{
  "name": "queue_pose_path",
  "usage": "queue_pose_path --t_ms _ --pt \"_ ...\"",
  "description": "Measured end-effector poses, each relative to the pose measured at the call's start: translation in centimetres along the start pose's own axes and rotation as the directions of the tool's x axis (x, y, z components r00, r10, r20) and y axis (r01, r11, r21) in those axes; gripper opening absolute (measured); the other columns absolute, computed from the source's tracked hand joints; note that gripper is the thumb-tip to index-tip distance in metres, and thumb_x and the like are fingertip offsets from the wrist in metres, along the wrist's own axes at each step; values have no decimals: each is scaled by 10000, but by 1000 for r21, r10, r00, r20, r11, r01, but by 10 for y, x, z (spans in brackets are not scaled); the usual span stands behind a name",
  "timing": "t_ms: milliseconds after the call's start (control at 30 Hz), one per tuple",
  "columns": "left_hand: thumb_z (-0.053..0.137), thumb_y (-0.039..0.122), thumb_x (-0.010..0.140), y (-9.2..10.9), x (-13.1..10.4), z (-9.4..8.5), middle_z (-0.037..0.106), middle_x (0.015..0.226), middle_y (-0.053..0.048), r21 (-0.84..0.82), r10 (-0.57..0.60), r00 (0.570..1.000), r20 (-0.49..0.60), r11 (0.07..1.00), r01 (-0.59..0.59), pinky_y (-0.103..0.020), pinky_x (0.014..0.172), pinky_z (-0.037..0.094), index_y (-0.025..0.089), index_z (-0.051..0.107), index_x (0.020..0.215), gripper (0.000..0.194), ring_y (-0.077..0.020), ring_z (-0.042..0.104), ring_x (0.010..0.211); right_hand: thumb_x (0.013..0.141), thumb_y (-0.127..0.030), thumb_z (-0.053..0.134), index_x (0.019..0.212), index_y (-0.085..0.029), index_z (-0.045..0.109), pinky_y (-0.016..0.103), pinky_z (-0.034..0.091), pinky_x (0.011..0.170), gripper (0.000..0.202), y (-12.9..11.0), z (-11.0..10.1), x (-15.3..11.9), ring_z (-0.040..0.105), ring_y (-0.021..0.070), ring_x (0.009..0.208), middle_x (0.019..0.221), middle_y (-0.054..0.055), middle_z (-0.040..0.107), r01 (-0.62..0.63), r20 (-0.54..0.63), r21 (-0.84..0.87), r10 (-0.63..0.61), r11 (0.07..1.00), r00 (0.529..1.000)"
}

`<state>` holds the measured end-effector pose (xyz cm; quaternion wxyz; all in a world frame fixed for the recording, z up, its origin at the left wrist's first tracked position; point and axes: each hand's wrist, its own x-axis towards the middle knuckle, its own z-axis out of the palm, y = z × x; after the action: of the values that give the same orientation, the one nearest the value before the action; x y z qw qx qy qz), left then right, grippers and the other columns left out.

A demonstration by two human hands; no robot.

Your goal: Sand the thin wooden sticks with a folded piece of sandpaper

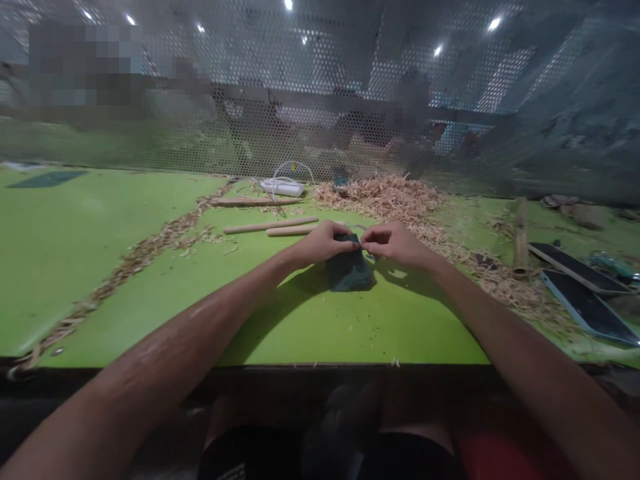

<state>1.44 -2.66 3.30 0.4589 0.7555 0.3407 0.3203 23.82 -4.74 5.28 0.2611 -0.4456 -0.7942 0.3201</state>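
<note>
A dark blue-green sheet or cloth piece (349,272) rests on the green tabletop in front of me, its upper part between my hands. My left hand (327,243) has its thumb and fingers closed on the top of this piece. At the piece's upper right edge, my right hand (390,242) is pinched, thumb against fingertips; whatever lies between them is too small to make out. Two pale wooden sticks (271,225) lie behind my left hand.
Wood shavings (395,197) are heaped at the back and trail down the right. A white power strip (283,187) sits behind the sticks. Two phones (590,307) and a wooden piece (521,237) lie at the right. Perforated metal mesh (300,133) stands along the back.
</note>
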Motion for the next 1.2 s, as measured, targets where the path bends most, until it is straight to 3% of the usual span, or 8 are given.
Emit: queue_pose_path --t_ms 400,567,700,900,1067,1200 --pt "752 404 803 -1 0 1 629 720 -4 49 35 999 3 998 -35 -268 604 378 137 735 801 268 -136 511 665 799 -387 758 765 -249 716 363 407 636 148 -3 3 -1 532 199 669 731 46 658 -46 -18 43 47 998 999" --pt "766 360 840 1 1 3 641 727 -14 194 195 979 -53 964 -181 -272 638 385 151 709 766 229 -157 542 708 779 -332 714 740 -231 687 348 371 629 111 -6 4 -2 499 179 664 725 31 625 -3 -74 44 7 999 997" --pt "739 211 858 -2 4 7 681 814 -44 368 407 905 -120 865 -340 -279 708 434 164 714 759 112 -174 591 776 769 -348 701 763 -194 673 331 359 624 156 -8 4 -1 482 153 651 700 6 601 31 -135 17 -28 999 990" --pt "647 183 969 -10 5 8 701 908 -84 619 646 763 -4 601 -505 -295 753 461 168 732 845 151 -198 616 856 754 -318 705 765 -189 678 334 392 639 132 -10 5 -1 500 153 655 710 10 607 37 -189 61 -25 997 982" --pt "563 261 1083 -8 3 7 710 917 -106 766 738 669 91 377 -521 -299 719 444 161 736 915 261 -206 603 874 778 -312 747 764 -217 687 341 441 640 113 -9 5 -1 547 184 688 745 33 646 79 -263 52 -62 996 963" --pt "509 286 1128 -9 3 6 735 924 -106 802 784 602 152 258 -539 -306 701 448 158 737 938 323 -199 584 851 802 -389 773 789 -193 696 342 434 633 211 -10 4 -1 513 159 657 724 18 636 94 -268 61 -74 994 960"
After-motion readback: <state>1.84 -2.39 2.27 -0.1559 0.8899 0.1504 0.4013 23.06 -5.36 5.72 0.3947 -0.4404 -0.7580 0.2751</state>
